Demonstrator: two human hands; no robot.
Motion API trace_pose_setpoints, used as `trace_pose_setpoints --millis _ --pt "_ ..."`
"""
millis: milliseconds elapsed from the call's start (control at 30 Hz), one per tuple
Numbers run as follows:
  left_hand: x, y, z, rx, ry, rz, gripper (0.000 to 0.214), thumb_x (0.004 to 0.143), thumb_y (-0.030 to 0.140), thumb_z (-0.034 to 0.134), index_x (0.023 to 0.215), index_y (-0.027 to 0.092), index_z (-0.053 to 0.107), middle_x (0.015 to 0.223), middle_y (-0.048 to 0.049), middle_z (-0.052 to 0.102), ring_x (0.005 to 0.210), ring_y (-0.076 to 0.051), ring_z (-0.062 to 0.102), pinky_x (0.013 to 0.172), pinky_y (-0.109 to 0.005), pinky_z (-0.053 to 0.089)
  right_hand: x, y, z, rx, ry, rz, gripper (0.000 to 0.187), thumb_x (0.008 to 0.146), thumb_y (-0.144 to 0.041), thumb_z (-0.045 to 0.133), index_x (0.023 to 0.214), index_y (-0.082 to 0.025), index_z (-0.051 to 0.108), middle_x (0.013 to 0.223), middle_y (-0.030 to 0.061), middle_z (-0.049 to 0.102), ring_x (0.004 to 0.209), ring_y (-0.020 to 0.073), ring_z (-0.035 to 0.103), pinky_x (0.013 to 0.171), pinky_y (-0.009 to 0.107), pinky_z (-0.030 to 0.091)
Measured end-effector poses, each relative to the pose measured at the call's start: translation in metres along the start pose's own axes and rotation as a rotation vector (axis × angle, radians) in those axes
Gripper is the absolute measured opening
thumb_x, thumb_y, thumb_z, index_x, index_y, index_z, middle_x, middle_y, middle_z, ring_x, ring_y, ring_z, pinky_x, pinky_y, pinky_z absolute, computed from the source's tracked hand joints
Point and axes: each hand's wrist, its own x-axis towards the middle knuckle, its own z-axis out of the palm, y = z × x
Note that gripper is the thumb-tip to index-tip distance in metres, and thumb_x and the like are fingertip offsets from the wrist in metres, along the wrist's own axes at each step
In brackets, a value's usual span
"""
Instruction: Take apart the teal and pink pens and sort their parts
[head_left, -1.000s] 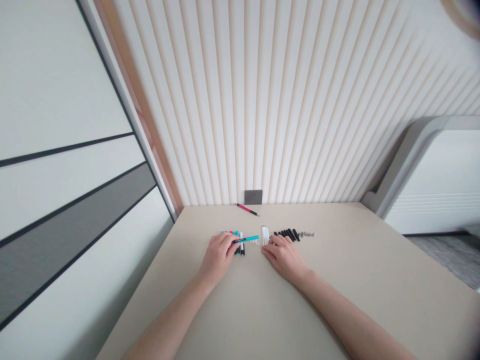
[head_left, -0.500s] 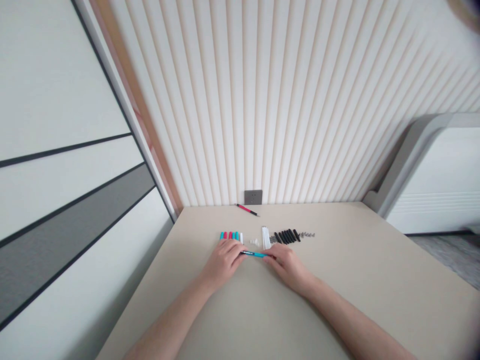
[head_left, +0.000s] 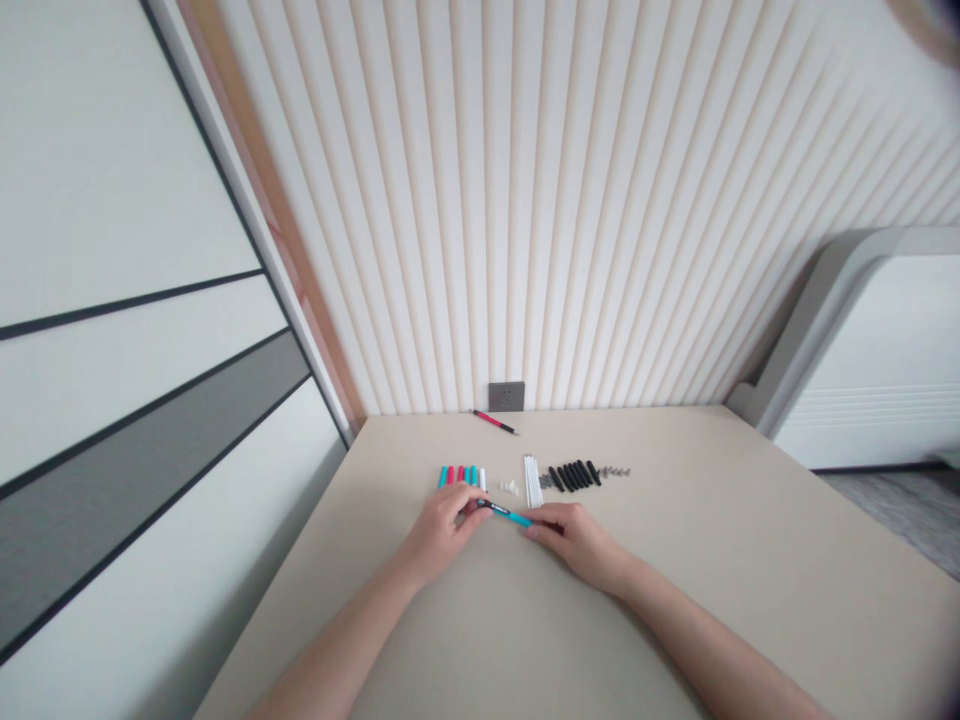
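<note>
A teal-and-black pen (head_left: 504,514) lies crosswise in front of the person, its long axis nearly level, held in the air just above a beige desk (head_left: 675,560). Its black end points left and slightly away, and its teal end points right and slightly toward the person. The left hand (head_left: 439,530) pinches the black end between thumb and fingers, and the right hand (head_left: 574,545) pinches the teal end with its fingertips. Any lettering on the barrel is too small to read.

Just beyond the hands, a row of parts runs across the desk: teal and pink pen barrels (head_left: 457,476), small white pieces (head_left: 510,487), white tubes (head_left: 532,480), black barrels (head_left: 574,475) and tiny grey metal parts (head_left: 615,471). Farther off, a pink-and-black pen (head_left: 493,421) lies near the desk's back edge, below a grey wall socket (head_left: 506,396) on a ribbed cream wall (head_left: 525,200).
</note>
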Motion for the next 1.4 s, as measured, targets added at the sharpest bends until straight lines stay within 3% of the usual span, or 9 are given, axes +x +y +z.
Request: trace_pose_setpoints --millis 500,733,1000,1400 --pt "-0.003 -0.003 0.000 -0.025 0.018 0.020 0.015 0.094 0.029 0.054 0.103 0.021 0.062 0.089 -0.0042 0.067 0.079 -0.016 0.063 0.076 -0.029 0.052 0.001 -0.005 0.000 -0.081 -0.017 -0.057 0.029 0.094 -0.037 0.048 0.094 -0.020 0.072 0.081 0.0009 0.068 0.074 0.0151 0.057 0.069 0.023 0.044" --pt "0.000 0.001 -0.003 0.056 0.087 0.014 0.014 0.094 0.030 0.053 0.101 0.021 0.061 0.083 -0.0032 0.066 0.076 -0.017 0.062 0.072 -0.029 0.050 0.002 0.001 -0.002 -0.150 0.071 -0.034 0.032 0.097 -0.037 0.045 0.092 -0.019 0.071 0.083 0.0029 0.069 0.076 0.0160 0.060 0.070 0.025 0.044" --pt "0.000 -0.001 -0.003 0.197 0.143 0.044 0.012 0.095 0.030 0.053 0.100 0.021 0.060 0.080 -0.0022 0.064 0.075 -0.018 0.059 0.074 -0.032 0.047 0.002 0.017 -0.007 -0.378 0.301 -0.028 0.030 0.098 -0.032 0.043 0.102 -0.021 0.070 0.099 0.0079 0.065 0.091 0.0190 0.059 0.084 0.030 0.046" --pt "0.002 0.005 -0.007 0.227 0.217 0.046 0.013 0.095 0.030 0.052 0.099 0.021 0.060 0.081 -0.0024 0.065 0.076 -0.017 0.059 0.075 -0.032 0.047 0.011 0.016 0.005 -0.588 0.262 0.017 0.025 0.096 -0.026 0.047 0.101 -0.023 0.071 0.097 0.0065 0.065 0.091 0.0187 0.059 0.084 0.030 0.047"
